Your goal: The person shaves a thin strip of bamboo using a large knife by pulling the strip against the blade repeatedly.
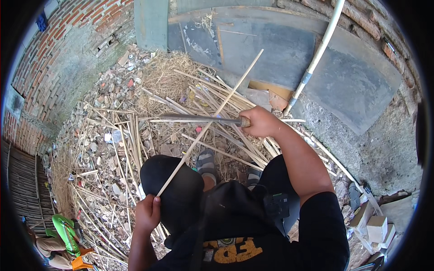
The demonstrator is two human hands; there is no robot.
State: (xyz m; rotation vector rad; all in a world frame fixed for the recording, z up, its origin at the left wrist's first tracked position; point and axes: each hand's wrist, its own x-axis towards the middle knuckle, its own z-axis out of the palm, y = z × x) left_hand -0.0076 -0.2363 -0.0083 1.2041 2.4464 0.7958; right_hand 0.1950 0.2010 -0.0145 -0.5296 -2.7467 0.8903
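My left hand (147,212) is closed round the near end of a long, pale bamboo strip (186,156). The strip slants up and away to the right, passing over my left knee. In my right hand (261,122) is the wooden handle of a machete (194,118), its long dark blade pointing left. Blade and strip cross around the middle of the strip; they look to be touching there. Beneath them, a loose pile of cut bamboo strips (235,140) lies around my feet.
A heap of dry shavings (165,79) lies beyond the strips on rubble-strewn ground. Grey boards (266,40) lean at the back, with a white pole (316,54) before them. Pale blocks (376,229) sit at lower right. Another person's green-clothed part (66,232) shows at lower left.
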